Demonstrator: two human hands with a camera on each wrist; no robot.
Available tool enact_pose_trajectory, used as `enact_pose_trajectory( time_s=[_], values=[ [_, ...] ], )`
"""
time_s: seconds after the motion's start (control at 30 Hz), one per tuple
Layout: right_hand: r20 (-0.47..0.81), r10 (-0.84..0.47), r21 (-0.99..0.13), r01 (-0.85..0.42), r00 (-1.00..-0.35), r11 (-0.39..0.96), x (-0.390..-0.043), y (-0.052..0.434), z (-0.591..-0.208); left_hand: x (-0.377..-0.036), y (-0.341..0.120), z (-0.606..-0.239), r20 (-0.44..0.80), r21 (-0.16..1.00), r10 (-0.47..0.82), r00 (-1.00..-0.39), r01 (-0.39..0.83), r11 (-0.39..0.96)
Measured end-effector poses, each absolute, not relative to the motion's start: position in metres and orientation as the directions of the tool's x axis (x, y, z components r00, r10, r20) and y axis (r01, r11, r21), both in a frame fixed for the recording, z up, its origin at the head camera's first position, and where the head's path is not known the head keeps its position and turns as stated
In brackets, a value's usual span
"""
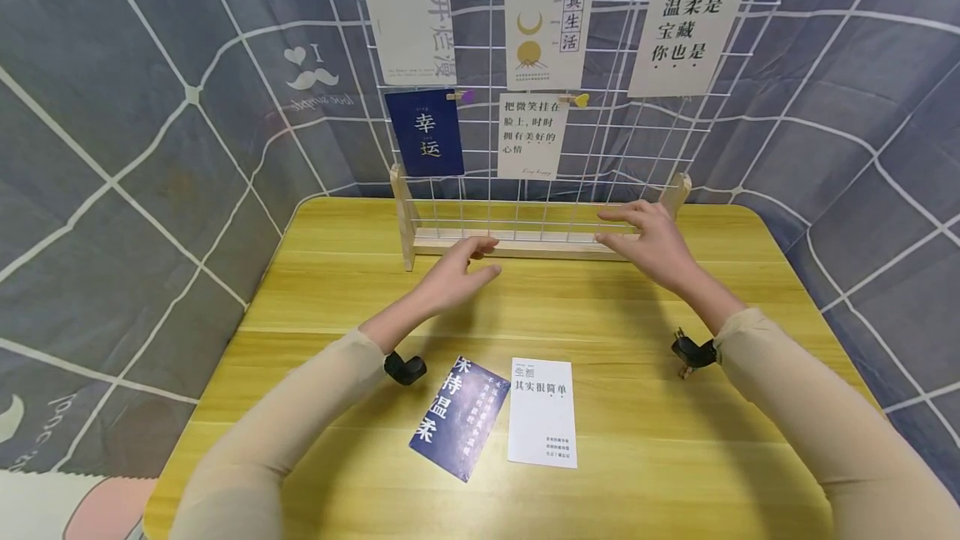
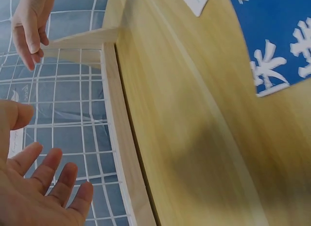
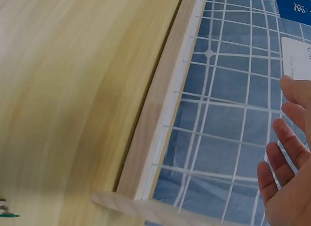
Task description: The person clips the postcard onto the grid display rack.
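We've got both arms stretched forward, left hand (image 1: 453, 273) and right hand (image 1: 651, 240) raised, fingers loosely spread, palms facing each other, gripping nothing.

Perhaps home: cloth-walled desk (image 1: 637, 332) nook.

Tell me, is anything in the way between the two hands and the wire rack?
Nothing visible is. The left hand and right hand hover open just in front of the wire rack, near its wooden base. The two cards lie behind the hands, nearer the person.
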State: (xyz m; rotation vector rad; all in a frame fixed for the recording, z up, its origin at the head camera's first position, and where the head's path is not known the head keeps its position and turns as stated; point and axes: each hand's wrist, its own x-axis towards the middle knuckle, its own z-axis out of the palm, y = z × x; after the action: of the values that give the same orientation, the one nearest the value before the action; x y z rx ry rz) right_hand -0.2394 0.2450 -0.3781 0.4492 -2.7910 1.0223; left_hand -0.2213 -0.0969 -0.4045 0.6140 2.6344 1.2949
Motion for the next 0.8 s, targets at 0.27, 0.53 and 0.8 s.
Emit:
enact_pose_trajectory(
  time_s=[0.27, 0.53, 0.8],
  values=[
    [0.187, -0.26, -0.587, -0.32, -0.947, 0.744, -0.23, 0.261, -0.392, -0.21, -0.11, -0.412, 0.015, 0.69, 0.494, -0.869, 0.367, 0.624],
    [0.133, -0.283, -0.569, -0.307, -0.95, 0.763, -0.219, 0.277, -0.399, -0.198, -0.12, -0.419, -0.038, 0.61, 0.575, -0.818, 0.437, 0.662],
    [0.082, -0.299, -0.509, -0.298, -0.951, 0.808, -0.206, 0.296, -0.407, -0.181, -0.133, -0.422, -0.095, 0.578, 0.651, -0.753, 0.491, 0.652]
  ],
)
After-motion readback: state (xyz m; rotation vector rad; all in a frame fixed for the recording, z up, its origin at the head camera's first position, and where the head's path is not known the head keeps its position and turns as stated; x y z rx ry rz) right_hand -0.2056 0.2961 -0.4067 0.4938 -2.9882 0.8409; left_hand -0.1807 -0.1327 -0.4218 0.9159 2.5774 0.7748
